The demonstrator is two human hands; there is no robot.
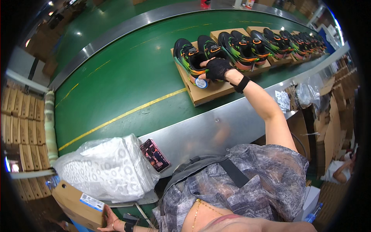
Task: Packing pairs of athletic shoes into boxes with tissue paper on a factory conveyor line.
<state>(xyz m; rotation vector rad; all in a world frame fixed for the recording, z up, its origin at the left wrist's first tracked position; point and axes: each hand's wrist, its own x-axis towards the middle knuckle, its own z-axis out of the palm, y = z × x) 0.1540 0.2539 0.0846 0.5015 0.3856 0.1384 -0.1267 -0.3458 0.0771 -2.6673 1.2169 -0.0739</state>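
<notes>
My right hand, in a black fingerless glove, is closed at the heels of the nearest pair of sneakers. Its fingers curl into the left sneaker, which is black with green and orange. The right sneaker of that pair is partly behind the hand. A round blue-and-white label shows by my fingertips. Both shoes rest on a brown cardboard box on the green belt. At the lower left, my left hand grips the end of a brown shoe box with a white-and-blue label.
More sneakers on boxes line the green conveyor belt toward the right. A plastic-wrapped stack of patterned paper and a phone lie at the near metal edge. Shoe boxes fill racks at left.
</notes>
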